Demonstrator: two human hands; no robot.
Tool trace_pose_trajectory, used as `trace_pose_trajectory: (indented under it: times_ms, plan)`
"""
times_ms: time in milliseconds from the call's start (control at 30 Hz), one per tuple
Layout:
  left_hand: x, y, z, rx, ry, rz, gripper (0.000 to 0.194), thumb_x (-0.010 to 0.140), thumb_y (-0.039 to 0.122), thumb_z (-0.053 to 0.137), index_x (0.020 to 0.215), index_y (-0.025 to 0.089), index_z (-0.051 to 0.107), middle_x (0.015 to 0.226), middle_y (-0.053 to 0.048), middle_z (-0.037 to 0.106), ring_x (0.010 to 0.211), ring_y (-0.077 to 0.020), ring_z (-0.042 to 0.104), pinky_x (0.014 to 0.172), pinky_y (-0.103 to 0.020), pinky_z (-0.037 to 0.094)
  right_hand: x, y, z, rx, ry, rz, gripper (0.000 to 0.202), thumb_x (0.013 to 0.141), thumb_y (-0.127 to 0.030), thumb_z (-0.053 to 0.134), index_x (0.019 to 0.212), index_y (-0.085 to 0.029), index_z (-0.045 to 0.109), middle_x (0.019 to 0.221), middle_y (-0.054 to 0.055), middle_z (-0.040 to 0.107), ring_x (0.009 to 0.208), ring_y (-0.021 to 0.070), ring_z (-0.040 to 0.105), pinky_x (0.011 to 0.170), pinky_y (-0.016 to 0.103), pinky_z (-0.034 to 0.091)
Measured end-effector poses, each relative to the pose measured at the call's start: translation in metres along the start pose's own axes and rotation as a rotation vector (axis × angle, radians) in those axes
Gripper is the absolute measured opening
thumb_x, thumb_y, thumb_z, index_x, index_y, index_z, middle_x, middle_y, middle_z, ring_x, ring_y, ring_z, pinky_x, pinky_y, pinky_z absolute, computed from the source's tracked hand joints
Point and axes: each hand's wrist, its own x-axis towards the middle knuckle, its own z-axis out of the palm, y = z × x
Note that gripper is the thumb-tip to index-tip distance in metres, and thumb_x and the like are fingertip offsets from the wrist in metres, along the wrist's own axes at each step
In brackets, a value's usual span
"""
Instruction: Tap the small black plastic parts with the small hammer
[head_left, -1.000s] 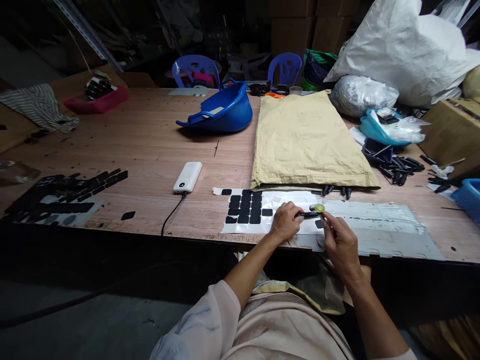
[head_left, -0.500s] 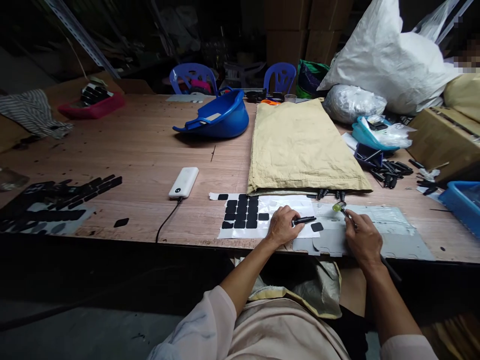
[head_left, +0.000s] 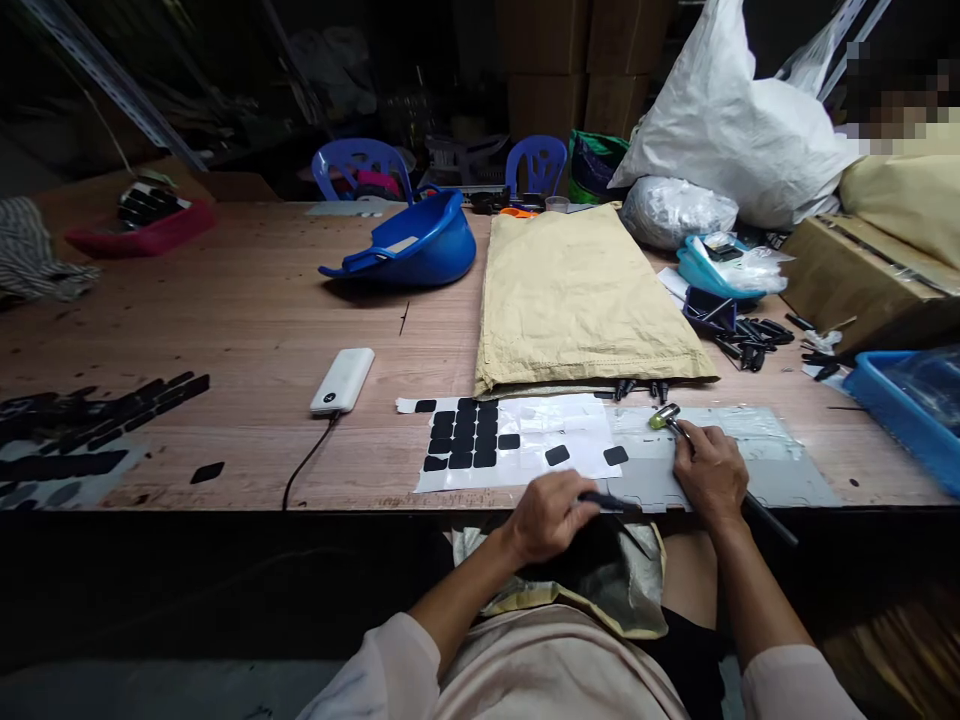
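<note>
My left hand (head_left: pixel 551 517) is closed around a slim black pen-like piece (head_left: pixel 611 502), held at the table's front edge above the lap. My right hand (head_left: pixel 712 475) grips a small hammer (head_left: pixel 664 416) with a yellow-green face, resting over the grey board (head_left: pixel 791 482). The hammer's dark handle sticks out behind that hand toward me. Left of the board lies a white sheet (head_left: pixel 536 477) bearing rows of black rounded-square stickers (head_left: pixel 464 434). Two loose black squares (head_left: pixel 556 456) lie toward its right end. In my lap is an open cloth bag (head_left: pixel 646 590).
A folded tan sack (head_left: pixel 592 300) lies beyond the sheet, with black pieces (head_left: pixel 757 335) piled to its right. A blue basin (head_left: pixel 439 245), a white power bank with cable (head_left: pixel 343 382) and a blue tray (head_left: pixel 900 400) stand around. A person sits at the far right.
My left hand has drawn back from the sheet toward me with the black piece, uncovering a black square. My right hand still holds the hammer over the board. The view has shifted slightly right.
</note>
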Motion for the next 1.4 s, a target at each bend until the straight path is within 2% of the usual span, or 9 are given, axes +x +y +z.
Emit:
trace_pose_trajectory:
  times_ms: [100, 300, 367, 500, 600, 733, 967, 1167, 1400]
  plan:
    - [-0.043, 0.011, 0.010, -0.051, -0.180, -0.017, 0.033, 0.110, 0.042, 0.046, 0.113, 0.019, 0.070, 0.090, -0.008, 0.076, 0.080, -0.0197, 0.071, 0.077, -0.031, 0.053, 0.000, 0.000, 0.000, -0.016, -0.004, 0.008, 0.030, 0.099, -0.030, 0.055, 0.117, -0.022, 0.079, 0.095, 0.008, 0.068, 0.084, 0.0214, 0.047, 0.076, 0.034, 0.031]
    - [-0.070, 0.001, 0.021, 0.288, -0.527, -0.822, 0.033, 0.106, 0.034, 0.048, 0.106, 0.018, 0.077, 0.108, -0.015, 0.081, 0.103, -0.0298, 0.078, 0.090, -0.038, 0.057, -0.001, -0.001, 0.000, -0.020, 0.002, 0.006, 0.028, 0.098, -0.029, 0.058, 0.117, -0.022, 0.078, 0.095, 0.008, 0.067, 0.084, 0.0212, 0.047, 0.075, 0.034, 0.030]
    - [-0.061, 0.005, 0.015, 0.324, -0.620, -0.878, 0.031, 0.104, 0.033, 0.052, 0.107, 0.017, 0.079, 0.114, -0.018, 0.081, 0.109, -0.0331, 0.077, 0.093, -0.040, 0.056, -0.001, -0.002, 0.000, -0.025, 0.011, 0.001, 0.028, 0.099, -0.029, 0.058, 0.117, -0.022, 0.078, 0.095, 0.008, 0.068, 0.084, 0.0211, 0.047, 0.074, 0.034, 0.030]
    - [-0.020, 0.029, -0.002, -0.011, -0.622, -0.620, 0.026, 0.092, 0.030, 0.068, 0.112, 0.022, 0.082, 0.103, -0.006, 0.083, 0.091, -0.0232, 0.076, 0.077, -0.028, 0.053, -0.001, -0.003, 0.000, -0.036, 0.017, -0.011, 0.029, 0.099, -0.029, 0.056, 0.116, -0.021, 0.078, 0.094, 0.008, 0.067, 0.083, 0.0210, 0.046, 0.073, 0.034, 0.029]
    - [0.037, 0.033, -0.008, -0.180, -0.430, -0.521, 0.025, 0.096, 0.033, 0.063, 0.102, 0.019, 0.083, 0.090, -0.002, 0.081, 0.074, -0.0161, 0.069, 0.063, -0.024, 0.046, -0.001, -0.004, 0.000, -0.024, 0.010, -0.003, 0.028, 0.099, -0.029, 0.056, 0.116, -0.021, 0.077, 0.094, 0.008, 0.066, 0.083, 0.0208, 0.046, 0.073, 0.034, 0.029]
    - [0.131, 0.002, 0.004, 0.094, -0.082, -0.535, 0.024, 0.097, 0.020, 0.057, 0.091, 0.016, 0.079, 0.096, -0.007, 0.080, 0.087, -0.0185, 0.070, 0.076, -0.026, 0.050, -0.002, -0.005, 0.000, -0.020, 0.002, 0.010, 0.027, 0.098, -0.028, 0.057, 0.114, -0.021, 0.077, 0.095, 0.008, 0.065, 0.084, 0.0210, 0.047, 0.073, 0.034, 0.030]
    - [0.209, -0.034, 0.038, 0.405, -0.075, -0.704, 0.028, 0.101, 0.033, 0.058, 0.103, 0.015, 0.079, 0.120, -0.016, 0.075, 0.107, -0.0274, 0.071, 0.085, -0.032, 0.055, -0.003, -0.006, -0.003, -0.030, 0.014, -0.003, 0.025, 0.098, -0.028, 0.058, 0.112, -0.021, 0.078, 0.095, 0.008, 0.068, 0.084, 0.0214, 0.049, 0.074, 0.034, 0.033]
    - [0.195, -0.031, 0.024, 0.427, -0.132, -0.719, 0.018, 0.096, 0.031, 0.065, 0.103, 0.019, 0.077, 0.120, -0.011, 0.074, 0.105, -0.0260, 0.071, 0.083, -0.032, 0.055, -0.003, -0.008, -0.004, -0.023, 0.000, 0.018, 0.026, 0.099, -0.029, 0.057, 0.111, -0.021, 0.078, 0.095, 0.008, 0.068, 0.085, 0.0216, 0.049, 0.075, 0.034, 0.032]
    - [0.102, -0.035, -0.038, 0.264, -0.197, -0.509, 0.013, 0.086, 0.025, 0.074, 0.098, 0.022, 0.077, 0.098, -0.003, 0.073, 0.093, -0.0211, 0.067, 0.079, -0.030, 0.051, -0.002, -0.007, -0.004, 0.007, -0.020, 0.053, 0.029, 0.096, -0.032, 0.057, 0.114, -0.021, 0.077, 0.097, 0.009, 0.067, 0.086, 0.0220, 0.049, 0.076, 0.035, 0.031]
